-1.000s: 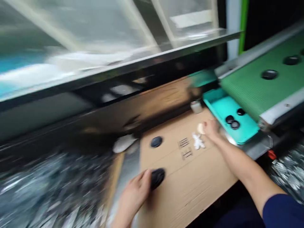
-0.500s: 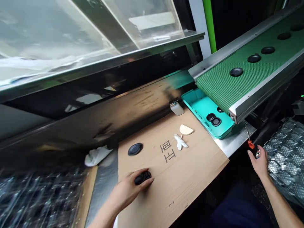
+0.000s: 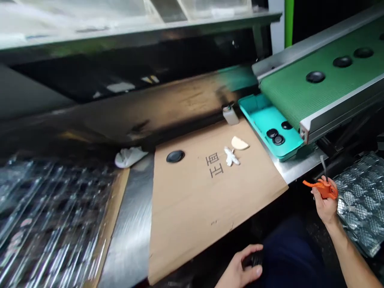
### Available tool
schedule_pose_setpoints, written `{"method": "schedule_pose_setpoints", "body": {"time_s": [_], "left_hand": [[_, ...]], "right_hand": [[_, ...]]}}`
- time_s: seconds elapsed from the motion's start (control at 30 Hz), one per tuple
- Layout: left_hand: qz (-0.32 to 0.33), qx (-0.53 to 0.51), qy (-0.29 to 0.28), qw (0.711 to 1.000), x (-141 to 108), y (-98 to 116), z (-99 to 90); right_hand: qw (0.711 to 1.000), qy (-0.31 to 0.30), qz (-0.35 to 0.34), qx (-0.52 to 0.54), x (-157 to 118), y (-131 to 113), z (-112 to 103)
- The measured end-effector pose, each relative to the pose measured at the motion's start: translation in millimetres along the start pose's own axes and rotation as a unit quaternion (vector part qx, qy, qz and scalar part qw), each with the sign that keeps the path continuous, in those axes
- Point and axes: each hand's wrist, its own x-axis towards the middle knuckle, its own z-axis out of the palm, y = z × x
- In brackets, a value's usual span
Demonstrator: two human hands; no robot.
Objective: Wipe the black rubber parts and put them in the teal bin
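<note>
My left hand (image 3: 241,267) is low in front of the table edge, its fingers curled round a black ribbed plastic part (image 3: 257,258). My right hand (image 3: 327,206) grips an orange-handled tool (image 3: 325,189) with a thin metal tip pointing up; one orange arm of it sticks out to the left. The tool's exact kind is unclear. On the cardboard sheet (image 3: 186,208) lie a black round disc (image 3: 175,156), a crumpled white scrap (image 3: 231,157) and a cream half-round piece (image 3: 240,143).
A green conveyor belt (image 3: 300,100) carries several black discs at the right. Its end overhangs a teal tray (image 3: 255,124) holding black round parts. A small whitish bottle (image 3: 231,116) stands by the tray. Clear blister trays (image 3: 360,212) lie right, more (image 3: 54,212) left. A white cloth (image 3: 129,157) lies behind.
My left hand has moved from over the cardboard to the right and down past its edge, still holding the black part. My right hand has taken hold of the orange-handled tool. The view has shifted.
</note>
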Motion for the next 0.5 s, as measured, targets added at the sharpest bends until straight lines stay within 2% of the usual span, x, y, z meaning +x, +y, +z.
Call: {"method": "schedule_pose_setpoints", "body": {"time_s": [0.07,0.1,0.13,0.2,0.27,0.33,0.43,0.5], "left_hand": [[-0.018,-0.131,0.016,0.991,17.8,-21.2,12.1],[-0.033,-0.217,0.025,0.975,29.1,-29.5,13.2],[-0.046,-0.292,0.017,0.955,41.4,-36.6,11.7],[-0.051,-0.413,0.061,0.907,66.7,-47.5,3.9],[-0.035,-0.484,0.121,0.866,89.1,-53.1,-4.2],[-0.022,-0.516,0.14,0.845,105.7,-53.6,-8.7],[0.001,-0.511,0.132,0.85,118.4,-50.8,-10.9],[0.027,-0.48,0.155,0.863,119.6,-50.8,-14.4]], "right_hand": [[0.988,-0.152,-0.006,0.002,-28.4,-29.0,-16.9],[0.969,-0.248,0.002,0.005,-42.9,-41.8,-22.5],[0.941,-0.338,0.015,0.001,-57.6,-52.7,-25.8],[0.88,-0.472,0.037,-0.043,-87.0,-67.5,-25.2],[0.837,-0.531,0.026,-0.127,-113.7,-73.4,-16.6],[0.805,-0.55,-0.01,-0.222,-132.6,-73.9,-3.4],[0.743,-0.565,-0.061,-0.354,-140.3,-75.9,15.4],[0.707,-0.57,-0.08,-0.41,-134.7,-82.4,23.0]]}}
